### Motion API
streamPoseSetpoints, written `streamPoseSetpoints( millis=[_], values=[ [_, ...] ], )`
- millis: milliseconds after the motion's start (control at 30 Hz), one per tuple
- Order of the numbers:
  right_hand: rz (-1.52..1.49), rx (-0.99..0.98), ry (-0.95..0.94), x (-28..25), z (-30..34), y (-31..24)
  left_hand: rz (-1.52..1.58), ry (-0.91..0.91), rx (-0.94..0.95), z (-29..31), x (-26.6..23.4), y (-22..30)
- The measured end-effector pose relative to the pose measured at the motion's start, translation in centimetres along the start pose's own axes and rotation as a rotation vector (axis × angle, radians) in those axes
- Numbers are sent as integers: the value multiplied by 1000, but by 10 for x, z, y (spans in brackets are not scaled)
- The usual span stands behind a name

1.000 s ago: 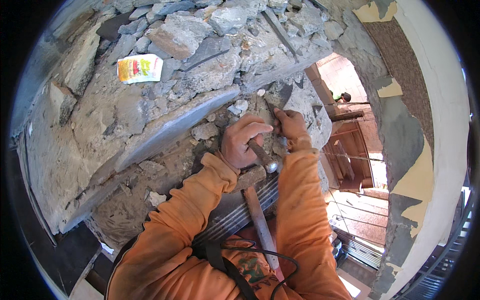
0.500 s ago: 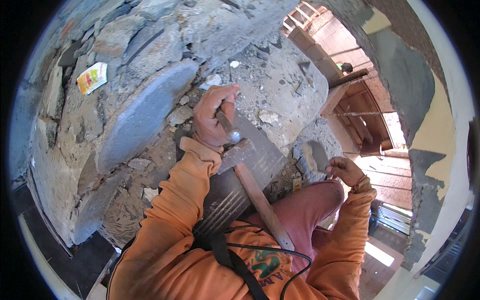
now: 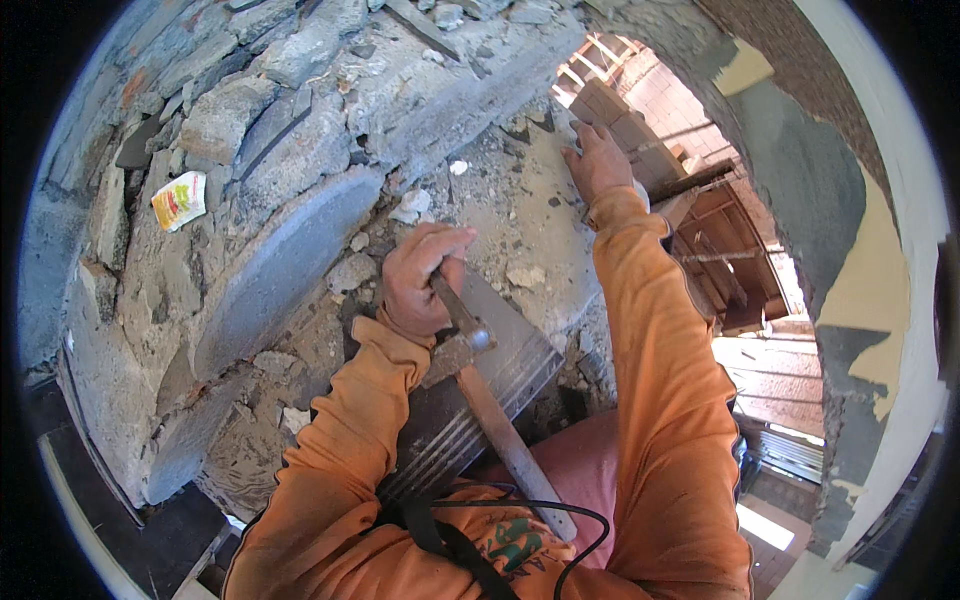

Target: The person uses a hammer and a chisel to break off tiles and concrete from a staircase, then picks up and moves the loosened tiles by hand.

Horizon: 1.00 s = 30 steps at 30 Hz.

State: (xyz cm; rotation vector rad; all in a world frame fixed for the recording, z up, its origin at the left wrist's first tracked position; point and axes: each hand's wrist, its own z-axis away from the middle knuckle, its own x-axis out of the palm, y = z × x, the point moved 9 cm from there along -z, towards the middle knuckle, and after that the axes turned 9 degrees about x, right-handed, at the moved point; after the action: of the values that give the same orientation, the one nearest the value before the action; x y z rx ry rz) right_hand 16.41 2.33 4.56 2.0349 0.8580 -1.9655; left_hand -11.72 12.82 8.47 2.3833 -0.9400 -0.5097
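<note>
Left hand: the left hand [image 3: 420, 280] is curling tight around the metal head end of a hammer [image 3: 470, 350], fingers wrapped and pressed together, knuckles facing up.
Hammer: it is lying just right of picture centre, head sitting under the fist, wooden handle [image 3: 515, 450] running toward 5 o'clock and ending near the chest.
Right hand: the right hand [image 3: 597, 160] is resting flat on the rubble at 1 o'clock, fingers spread lightly and pinching nothing.
Work surface: a broken stone wall top [image 3: 300, 170] is filling the upper left, with a long grey slab [image 3: 280, 270] slanting at 9 o'clock from the fist and loose chips [image 3: 415, 205] lying at 12 o'clock from it.
Ridged panel: a grey ribbed sheet [image 3: 470, 420] is lying under the handle, sloping toward the lap.
Wrapper: a yellow packet [image 3: 180, 198] is lodging in the stones at 10 o'clock.
Risk: gripping by the head is probably leaving the long handle swinging free, so it could catch the black cable [image 3: 560, 510]; loose chips could roll off the ledge.
Edges: the ledge is dropping away at 3 o'clock onto wooden scaffolding [image 3: 720, 260] far below, so the braced right hand is sitting near a fall line.
Open room: free space is lying mainly toward 12 o'clock across the dusty mortar bed [image 3: 520, 200]; stones are crowding the left.
</note>
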Motion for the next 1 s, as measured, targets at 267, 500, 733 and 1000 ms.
streamPoseSetpoints(
  millis=[267,500,733,1000],
  values=[
    [74,-245,-163,27,-49,-21,-15,-45,-119,2,-5,-6],
    [170,-266,-110,27,-38,-17,0,-60,-107,-1,1,-2],
    [-888,-6,-593,-40,145,-75,-173,-199,33,-4,4,9],
    [-846,56,-356,-41,274,-73,-219,-631,109,7,55,31]
  ],
)
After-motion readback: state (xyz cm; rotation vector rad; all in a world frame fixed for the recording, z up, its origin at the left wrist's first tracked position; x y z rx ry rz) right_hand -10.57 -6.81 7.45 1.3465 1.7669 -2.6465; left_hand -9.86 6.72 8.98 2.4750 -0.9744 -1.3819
